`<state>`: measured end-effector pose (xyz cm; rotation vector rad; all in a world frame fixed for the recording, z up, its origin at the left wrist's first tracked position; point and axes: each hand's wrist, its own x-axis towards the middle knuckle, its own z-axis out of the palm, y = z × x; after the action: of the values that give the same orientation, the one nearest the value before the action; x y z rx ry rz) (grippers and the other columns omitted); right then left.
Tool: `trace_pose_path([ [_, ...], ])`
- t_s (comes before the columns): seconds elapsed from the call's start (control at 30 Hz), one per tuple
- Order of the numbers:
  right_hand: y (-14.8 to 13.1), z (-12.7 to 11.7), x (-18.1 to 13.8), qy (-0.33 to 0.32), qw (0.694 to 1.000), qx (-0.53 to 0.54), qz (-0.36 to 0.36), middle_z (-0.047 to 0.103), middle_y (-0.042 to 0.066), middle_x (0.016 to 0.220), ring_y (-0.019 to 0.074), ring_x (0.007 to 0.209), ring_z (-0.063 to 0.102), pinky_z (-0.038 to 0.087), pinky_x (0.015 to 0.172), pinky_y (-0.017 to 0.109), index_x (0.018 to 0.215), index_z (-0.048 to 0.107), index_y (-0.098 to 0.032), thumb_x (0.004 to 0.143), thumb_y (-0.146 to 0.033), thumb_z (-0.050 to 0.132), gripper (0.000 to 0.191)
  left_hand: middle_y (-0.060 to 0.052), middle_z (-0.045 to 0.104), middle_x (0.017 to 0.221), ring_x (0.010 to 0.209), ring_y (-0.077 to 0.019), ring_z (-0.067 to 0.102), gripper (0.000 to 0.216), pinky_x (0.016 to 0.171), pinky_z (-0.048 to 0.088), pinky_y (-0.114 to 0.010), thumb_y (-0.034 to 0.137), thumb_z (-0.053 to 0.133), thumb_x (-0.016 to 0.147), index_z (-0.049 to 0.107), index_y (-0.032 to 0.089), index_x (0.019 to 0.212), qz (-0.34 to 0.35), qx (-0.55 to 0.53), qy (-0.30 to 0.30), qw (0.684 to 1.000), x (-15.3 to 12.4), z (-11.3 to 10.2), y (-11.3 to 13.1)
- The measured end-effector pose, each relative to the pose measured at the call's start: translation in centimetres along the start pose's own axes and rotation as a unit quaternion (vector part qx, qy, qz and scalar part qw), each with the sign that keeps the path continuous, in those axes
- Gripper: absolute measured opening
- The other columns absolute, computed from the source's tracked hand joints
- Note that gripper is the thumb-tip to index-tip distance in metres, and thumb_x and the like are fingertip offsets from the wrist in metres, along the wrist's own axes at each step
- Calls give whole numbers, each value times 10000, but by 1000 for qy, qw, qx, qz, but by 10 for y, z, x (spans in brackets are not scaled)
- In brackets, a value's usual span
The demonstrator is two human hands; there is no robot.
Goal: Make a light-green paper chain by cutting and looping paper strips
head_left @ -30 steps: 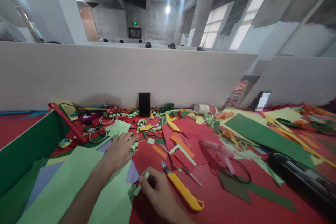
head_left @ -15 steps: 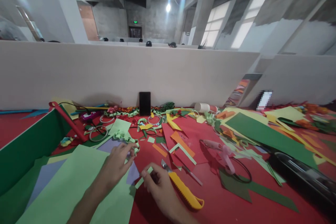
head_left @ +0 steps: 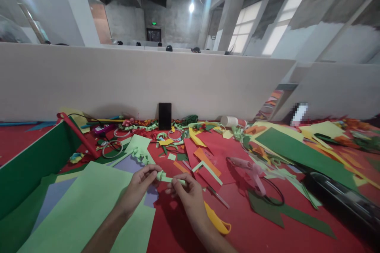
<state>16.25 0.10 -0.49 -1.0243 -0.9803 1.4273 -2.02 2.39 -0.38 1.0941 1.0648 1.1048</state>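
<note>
My left hand point(head_left: 145, 179) pinches a small pale-green paper curl point(head_left: 160, 176) between thumb and fingertips. From that curl a pale-green paper strip point(head_left: 168, 180) runs right to my right hand point(head_left: 187, 189), whose thumb and fingers are closed on its other end. Whether curl and strip are one piece I cannot tell. Behind my left hand lies a stem with pale-green curled paper point(head_left: 139, 155). Large light-green sheets point(head_left: 89, 201) spread beneath my left forearm. A yellow utility knife point(head_left: 218, 221) lies beside my right wrist, its blade end hidden by my hand.
A pink glue gun point(head_left: 251, 170) with a black cable lies to the right, near a black glossy object point(head_left: 341, 195). A dark phone point(head_left: 165, 116) stands against the pale partition point(head_left: 142, 79). On the left is a green box wall point(head_left: 38, 158). Coloured paper scraps cover the red table point(head_left: 252, 233).
My right hand has moved up with its green strip, bringing it to the left hand. My left hand has drawn slightly toward me, away from the curled stem, with a curl between its fingers.
</note>
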Motion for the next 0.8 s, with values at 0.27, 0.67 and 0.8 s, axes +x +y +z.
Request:
trace_pose_path([
  [0.27,-2,1,1,45,997,29,52,752,59,733,201,639,717,522,638,285,888,652,-171,734,-569,823,460,-63,702,1010,946,-226,654,357,843,524,-308,508,737,841,702,202,1022,12,54,-22,998,-8,3,11],
  [0.67,-35,-10,-3,-19,989,-136,-63,621,-16,614,149,560,572,438,569,259,881,711,-175,837,-505,749,335,-88,687,1204,1085,-261,636,254,962,484,-356,388,630,944,748,266,1131,155,265,-20,951,-21,16,23],
  [0.8,-43,-11,-2,-32,987,-140,-66,620,-12,611,154,582,576,457,606,272,764,679,-189,847,-527,735,353,-76,770,960,866,-243,685,217,798,519,-318,373,629,943,801,241,965,144,273,-35,950,-25,25,23],
])
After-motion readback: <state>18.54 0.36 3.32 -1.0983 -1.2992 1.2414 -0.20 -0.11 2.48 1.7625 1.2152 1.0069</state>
